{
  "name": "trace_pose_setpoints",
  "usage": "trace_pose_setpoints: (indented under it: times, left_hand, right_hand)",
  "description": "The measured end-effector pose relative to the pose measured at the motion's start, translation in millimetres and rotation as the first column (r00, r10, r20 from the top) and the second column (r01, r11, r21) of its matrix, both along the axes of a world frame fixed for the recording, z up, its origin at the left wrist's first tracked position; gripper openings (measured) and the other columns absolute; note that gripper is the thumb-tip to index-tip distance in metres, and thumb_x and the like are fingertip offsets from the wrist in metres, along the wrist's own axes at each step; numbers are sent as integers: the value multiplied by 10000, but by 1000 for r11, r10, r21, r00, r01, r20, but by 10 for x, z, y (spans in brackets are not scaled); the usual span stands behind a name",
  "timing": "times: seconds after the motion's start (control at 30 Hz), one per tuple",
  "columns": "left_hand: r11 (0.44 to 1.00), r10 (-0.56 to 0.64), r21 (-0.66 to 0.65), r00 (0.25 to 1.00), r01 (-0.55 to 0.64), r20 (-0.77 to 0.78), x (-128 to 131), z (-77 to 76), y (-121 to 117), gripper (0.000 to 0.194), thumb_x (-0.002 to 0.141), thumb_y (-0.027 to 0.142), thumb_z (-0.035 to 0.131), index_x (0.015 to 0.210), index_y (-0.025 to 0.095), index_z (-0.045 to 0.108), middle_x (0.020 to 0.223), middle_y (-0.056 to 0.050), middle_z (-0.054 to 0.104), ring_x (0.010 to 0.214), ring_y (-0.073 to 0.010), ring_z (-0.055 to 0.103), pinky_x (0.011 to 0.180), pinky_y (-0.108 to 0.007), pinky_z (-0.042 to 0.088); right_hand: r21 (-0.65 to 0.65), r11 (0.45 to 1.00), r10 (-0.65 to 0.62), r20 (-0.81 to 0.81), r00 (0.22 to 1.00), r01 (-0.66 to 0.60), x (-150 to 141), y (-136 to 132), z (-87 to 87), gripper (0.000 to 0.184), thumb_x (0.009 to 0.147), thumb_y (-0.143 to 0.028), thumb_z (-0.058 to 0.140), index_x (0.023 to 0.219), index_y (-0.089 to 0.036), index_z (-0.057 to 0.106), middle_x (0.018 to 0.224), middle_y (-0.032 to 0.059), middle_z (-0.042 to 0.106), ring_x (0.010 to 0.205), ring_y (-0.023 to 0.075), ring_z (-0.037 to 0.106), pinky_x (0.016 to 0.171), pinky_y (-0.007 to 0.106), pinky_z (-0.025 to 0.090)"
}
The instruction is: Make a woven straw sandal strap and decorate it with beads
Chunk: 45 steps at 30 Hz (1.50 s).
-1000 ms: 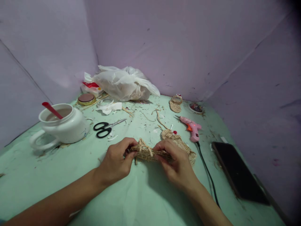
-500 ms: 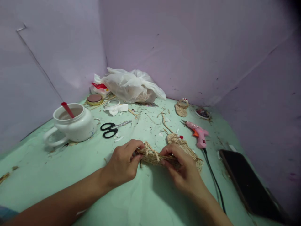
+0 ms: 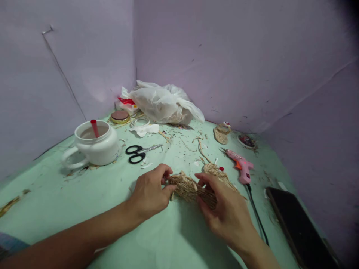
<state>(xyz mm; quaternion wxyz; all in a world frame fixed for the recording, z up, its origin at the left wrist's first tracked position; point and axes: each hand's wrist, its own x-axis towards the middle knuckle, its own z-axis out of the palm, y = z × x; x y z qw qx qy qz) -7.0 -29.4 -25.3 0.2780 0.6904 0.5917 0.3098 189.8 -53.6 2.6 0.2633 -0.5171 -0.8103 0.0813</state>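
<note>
My left hand (image 3: pixel 151 190) has its thumb and fingers at the left end of a braided straw piece (image 3: pixel 185 188), thumb on the near side. At the other end, my right hand (image 3: pixel 224 207) grips the same piece between thumb and fingers. The piece is tan, flat and coiled, tilted to show its broad face, with a paler strip across it. Just behind my right hand lies a straw slipper (image 3: pixel 214 170) with a red bead, partly covered by that hand. A loose straw cord (image 3: pixel 204 152) runs up from near it.
Black-handled scissors (image 3: pixel 137 154) and a white mug (image 3: pixel 98 149) with a red stick are to the left. On the right are a pink glue gun (image 3: pixel 240 166) with a cord and a phone (image 3: pixel 297 228). Behind sit a plastic bag (image 3: pixel 165 102) and a small straw slipper (image 3: pixel 221 134).
The straw piece has tipped from nearly edge-on to showing its broad face. My left thumb and fingers have spread wider at its end. The whole view has shifted, moving things rightward.
</note>
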Motion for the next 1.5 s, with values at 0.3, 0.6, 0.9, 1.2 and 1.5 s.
trace_pose_setpoints:
  times: [0.3,0.6,0.9,1.2,1.5]
  left_hand:
    - [926,-45,-282,812,252,581,130,97,-79,257,663,272,638,886,160,577,704,-22,621,612,-149,574,555,-262,461]
    - [918,115,-264,437,297,892,202,148,-66,293,646,279,699,885,144,598,857,-60,694,784,-200,649,738,-319,510]
    - [792,-62,-253,485,556,872,79,214,-19,376,582,348,755,867,138,628,807,-64,698,828,-244,646,805,-397,495]
    - [979,118,-204,751,22,650,68,210,-1,358,583,277,700,881,160,540,711,25,572,477,-70,487,442,-209,413]
    - [893,64,-368,737,259,673,-11,281,-16,265,630,385,655,578,138,574,479,28,521,411,-71,435,396,-197,331]
  right_hand:
    - [331,827,-393,-235,889,454,-210,-93,-160,207,761,-194,585,963,-231,555,778,60,635,631,198,597,576,325,473]
    - [52,993,-59,-542,839,103,-569,-212,-109,409,789,-150,553,1173,-239,444,995,81,667,871,197,664,745,332,539]
    - [-595,785,-544,-796,265,-174,-163,0,-90,514,553,-338,811,991,-187,589,1002,118,671,919,274,644,764,413,526]
    - [-605,741,-596,-792,131,-290,-266,-73,-178,313,556,-278,815,814,-169,676,765,48,714,697,218,660,689,361,523]
    - [-498,800,-482,-866,133,-336,-400,-138,-182,360,636,-303,764,964,-183,676,879,73,714,892,265,643,798,399,500]
